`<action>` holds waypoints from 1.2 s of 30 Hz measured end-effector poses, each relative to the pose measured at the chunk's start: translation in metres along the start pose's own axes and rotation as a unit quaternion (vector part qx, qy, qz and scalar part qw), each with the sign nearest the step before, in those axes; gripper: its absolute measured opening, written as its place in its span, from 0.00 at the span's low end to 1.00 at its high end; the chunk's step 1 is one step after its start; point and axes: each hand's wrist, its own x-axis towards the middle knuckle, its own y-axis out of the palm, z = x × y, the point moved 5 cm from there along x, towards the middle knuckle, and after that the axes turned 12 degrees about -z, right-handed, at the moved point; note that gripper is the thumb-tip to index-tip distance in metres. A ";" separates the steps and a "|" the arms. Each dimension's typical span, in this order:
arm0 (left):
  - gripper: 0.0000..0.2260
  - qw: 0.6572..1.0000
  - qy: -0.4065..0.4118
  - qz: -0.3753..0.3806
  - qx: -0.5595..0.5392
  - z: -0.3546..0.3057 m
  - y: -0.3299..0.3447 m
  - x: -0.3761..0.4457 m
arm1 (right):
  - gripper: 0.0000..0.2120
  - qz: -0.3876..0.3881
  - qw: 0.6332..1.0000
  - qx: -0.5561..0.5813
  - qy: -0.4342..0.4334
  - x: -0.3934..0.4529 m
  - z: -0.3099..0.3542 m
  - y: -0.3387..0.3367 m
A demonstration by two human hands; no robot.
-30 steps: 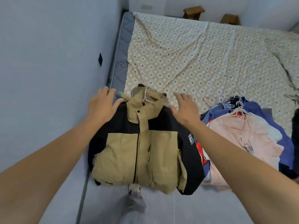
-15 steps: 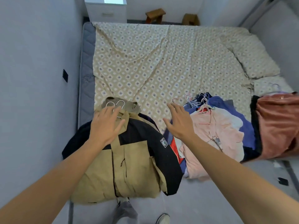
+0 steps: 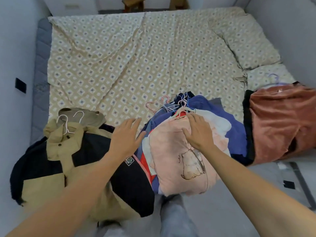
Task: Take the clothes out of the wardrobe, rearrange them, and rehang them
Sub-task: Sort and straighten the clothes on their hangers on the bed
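Note:
A tan and black jacket (image 3: 56, 161) lies on the bed's near left corner with two white hangers (image 3: 68, 122) at its collar. My left hand (image 3: 126, 137) hovers with straight fingers over the jacket's right shoulder, holding nothing. To the right is a pile of clothes on hangers, with a pink garment (image 3: 177, 161) on top and blue ones (image 3: 234, 127) under it. My right hand (image 3: 198, 132) rests flat on the pink garment just below its hanger (image 3: 183, 111).
The bed (image 3: 130, 62) with a patterned sheet stretches ahead, with pillows (image 3: 248, 40) at the far right. A rust-coloured garment (image 3: 280, 122) on a hanger lies at the right edge. A wall runs along the left. Wooden stools (image 3: 135, 2) stand beyond the bed.
My left hand has come off the jacket's collar and shifted right. My right hand has moved right onto the pink garment. The view has turned toward the pile.

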 end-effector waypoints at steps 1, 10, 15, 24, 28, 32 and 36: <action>0.29 1.000 -0.005 0.006 -0.007 -0.019 0.021 0.009 | 0.31 0.007 1.000 0.004 0.003 0.004 -0.026 0.007; 0.25 0.994 -0.058 0.091 -0.005 -0.100 0.215 0.083 | 0.28 0.072 0.997 -0.002 -0.004 0.058 -0.190 0.125; 0.18 0.985 -0.119 0.118 0.032 -0.087 0.272 0.087 | 0.28 0.094 0.995 0.024 -0.006 0.070 -0.229 0.179; 0.06 0.980 -0.154 0.093 0.089 -0.070 0.290 0.104 | 0.08 0.091 0.995 -0.003 -0.036 0.095 -0.232 0.208; 0.06 0.988 -0.107 0.093 0.066 -0.078 0.276 0.106 | 0.05 0.064 0.996 0.027 -0.047 0.092 -0.227 0.188; 0.10 0.990 -0.110 0.083 -0.022 -0.086 0.248 0.096 | 0.11 0.012 0.996 0.081 -0.041 0.079 -0.225 0.142; 0.13 0.989 -0.075 0.032 -0.127 -0.112 0.178 0.100 | 0.16 -0.036 0.996 0.084 -0.003 0.070 -0.215 0.072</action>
